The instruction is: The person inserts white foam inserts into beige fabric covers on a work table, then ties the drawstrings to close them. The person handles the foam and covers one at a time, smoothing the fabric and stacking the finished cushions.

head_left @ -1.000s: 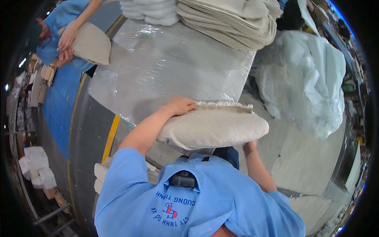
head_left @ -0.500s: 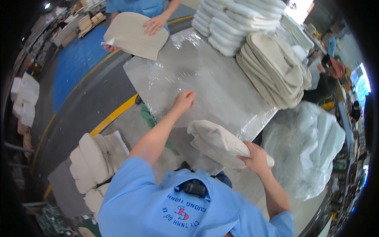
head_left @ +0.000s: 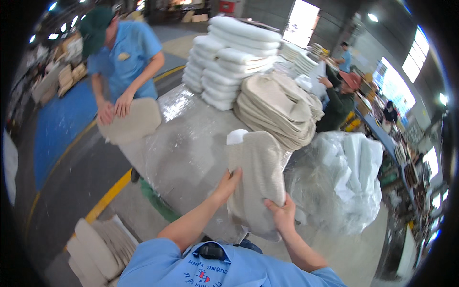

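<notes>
A beige fabric cushion [head_left: 256, 179] is held up in front of me, tilted over the near right part of the plastic-covered table [head_left: 191, 158]. White padding [head_left: 236, 137] sticks out at its upper left end. My left hand [head_left: 228, 185] grips the cushion's left edge, and my right hand [head_left: 284, 213] is closed on its lower right edge, thumb on top. The fingers behind the fabric are hidden. Beyond the cushion lies a pile of beige fabric covers [head_left: 275, 112]. Across the table, a co-worker's hands [head_left: 114, 109] press on another beige cushion [head_left: 138, 122].
Stacked white pads [head_left: 234, 57] stand at the table's far side. To the right is a large clear plastic bag of white pads [head_left: 339, 182]. Beige cushions [head_left: 98, 248] are stacked low at my left. Another person [head_left: 338, 98] works behind the cover pile.
My left hand has come from the open table to the cushion. The cushion has been turned more upright. My view has tilted up, and the co-worker's cushion has been lowered to the table.
</notes>
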`<state>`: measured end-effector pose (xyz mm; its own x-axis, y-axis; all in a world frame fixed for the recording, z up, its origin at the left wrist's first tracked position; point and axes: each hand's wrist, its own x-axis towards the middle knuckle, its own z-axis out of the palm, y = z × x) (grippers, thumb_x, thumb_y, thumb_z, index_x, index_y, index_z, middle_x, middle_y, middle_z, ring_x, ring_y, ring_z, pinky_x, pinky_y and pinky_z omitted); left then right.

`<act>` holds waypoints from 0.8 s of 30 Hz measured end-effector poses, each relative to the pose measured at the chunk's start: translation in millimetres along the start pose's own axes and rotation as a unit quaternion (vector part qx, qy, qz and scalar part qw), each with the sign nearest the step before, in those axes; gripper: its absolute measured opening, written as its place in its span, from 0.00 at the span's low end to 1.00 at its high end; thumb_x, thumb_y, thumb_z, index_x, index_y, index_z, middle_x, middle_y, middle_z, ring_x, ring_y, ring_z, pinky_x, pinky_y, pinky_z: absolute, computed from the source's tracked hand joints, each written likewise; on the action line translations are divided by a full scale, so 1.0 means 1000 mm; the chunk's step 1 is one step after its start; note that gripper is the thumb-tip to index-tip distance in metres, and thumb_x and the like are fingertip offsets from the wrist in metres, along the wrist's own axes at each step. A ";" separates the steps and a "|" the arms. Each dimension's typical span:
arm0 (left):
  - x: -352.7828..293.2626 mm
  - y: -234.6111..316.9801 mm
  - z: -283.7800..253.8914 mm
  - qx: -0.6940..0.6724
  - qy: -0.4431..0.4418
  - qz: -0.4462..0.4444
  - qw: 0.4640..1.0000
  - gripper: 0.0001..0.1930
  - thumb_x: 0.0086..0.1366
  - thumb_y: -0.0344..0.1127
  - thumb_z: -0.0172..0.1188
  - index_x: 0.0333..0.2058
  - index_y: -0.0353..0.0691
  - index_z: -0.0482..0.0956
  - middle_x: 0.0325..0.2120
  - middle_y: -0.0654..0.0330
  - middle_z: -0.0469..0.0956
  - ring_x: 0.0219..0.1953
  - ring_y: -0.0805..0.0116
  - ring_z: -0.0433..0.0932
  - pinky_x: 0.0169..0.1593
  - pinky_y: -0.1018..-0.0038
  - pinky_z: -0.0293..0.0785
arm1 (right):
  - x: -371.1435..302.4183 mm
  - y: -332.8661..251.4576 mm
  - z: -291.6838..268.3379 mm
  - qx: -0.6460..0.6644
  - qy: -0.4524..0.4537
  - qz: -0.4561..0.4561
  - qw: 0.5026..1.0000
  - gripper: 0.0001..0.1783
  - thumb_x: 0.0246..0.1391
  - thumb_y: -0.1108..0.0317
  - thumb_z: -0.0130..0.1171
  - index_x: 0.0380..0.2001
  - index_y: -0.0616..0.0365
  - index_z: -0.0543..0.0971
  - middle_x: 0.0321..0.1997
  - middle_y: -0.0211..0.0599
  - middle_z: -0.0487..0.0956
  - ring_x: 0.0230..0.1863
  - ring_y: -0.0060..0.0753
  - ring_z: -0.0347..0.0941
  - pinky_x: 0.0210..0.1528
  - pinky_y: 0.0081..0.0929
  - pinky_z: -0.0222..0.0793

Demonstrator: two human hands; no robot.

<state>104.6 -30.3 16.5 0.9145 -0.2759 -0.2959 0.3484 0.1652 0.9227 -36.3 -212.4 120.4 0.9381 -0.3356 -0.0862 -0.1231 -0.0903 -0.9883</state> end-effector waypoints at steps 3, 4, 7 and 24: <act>0.052 0.025 0.040 0.029 0.030 -0.006 0.999 0.45 0.78 0.67 0.46 0.73 0.28 0.62 0.68 0.43 0.72 0.71 0.51 0.69 0.73 0.61 0.61 | -0.016 -0.001 0.027 -0.029 0.035 -0.049 0.998 0.37 0.51 0.68 0.78 0.59 0.67 0.70 0.52 0.46 0.82 0.54 0.38 0.79 0.59 0.33 0.74; 0.069 0.026 0.042 0.032 -0.047 -0.022 0.998 0.44 0.79 0.68 0.42 0.69 0.28 0.69 0.66 0.44 0.74 0.70 0.52 0.71 0.70 0.62 0.65 | -0.022 -0.006 0.041 -0.012 0.053 -0.057 0.997 0.40 0.50 0.64 0.80 0.59 0.69 0.68 0.50 0.50 0.82 0.52 0.42 0.80 0.57 0.33 0.75; 0.099 0.009 0.061 0.134 -0.245 -0.189 0.942 0.40 0.80 0.65 0.43 0.64 0.28 0.76 0.65 0.44 0.75 0.68 0.53 0.72 0.66 0.59 0.69 | -0.038 -0.011 0.043 -0.021 0.037 -0.015 0.999 0.43 0.49 0.57 0.81 0.57 0.70 0.67 0.47 0.49 0.82 0.49 0.41 0.79 0.53 0.33 0.76; 0.011 -0.097 0.157 0.461 -0.388 0.092 0.793 0.13 0.73 0.30 0.63 0.54 0.38 0.83 0.45 0.57 0.79 0.45 0.68 0.78 0.49 0.73 0.74 | -0.134 0.216 -0.046 0.357 -0.013 0.118 0.927 0.12 0.67 0.62 0.64 0.43 0.61 0.84 0.41 0.32 0.86 0.41 0.23 0.79 0.47 0.28 0.76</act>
<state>48.8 -197.5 -37.2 0.4062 -0.8859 -0.2242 -0.4025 -0.3937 0.8265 -202.9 -229.8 -75.8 0.9211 -0.2428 -0.3043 -0.0896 0.6285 -0.7726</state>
